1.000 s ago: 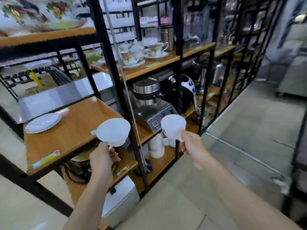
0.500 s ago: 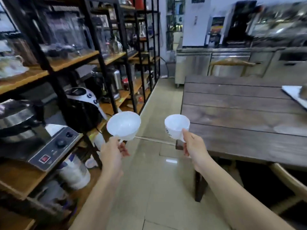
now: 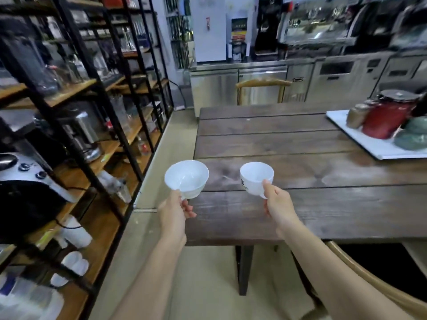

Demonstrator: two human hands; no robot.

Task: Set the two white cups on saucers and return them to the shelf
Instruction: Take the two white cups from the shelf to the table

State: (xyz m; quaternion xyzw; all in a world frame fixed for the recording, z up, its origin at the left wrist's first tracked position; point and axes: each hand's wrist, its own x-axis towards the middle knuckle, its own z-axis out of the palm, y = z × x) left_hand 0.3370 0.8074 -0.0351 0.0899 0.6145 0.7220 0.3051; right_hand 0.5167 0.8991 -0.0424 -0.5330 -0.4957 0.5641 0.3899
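Each hand's grip is closed on a cup handle, the left hand (image 3: pixel 173 212) holding one cup (image 3: pixel 186 178) over the desk's (image 3: pixel 312 144) left edge, the right hand (image 3: pixel 278 205) holding the other cup (image 3: pixel 256 177) above its near boards.

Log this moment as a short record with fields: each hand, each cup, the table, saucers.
left hand: holds the left cup by its handle, in the air
right hand: holds the right cup by its handle, in the air
cups: both white, upright, look empty; the right one bears a dark mark
table: dark wood, under and beyond the cups; white tray with jars at its far right
saucers: none in view
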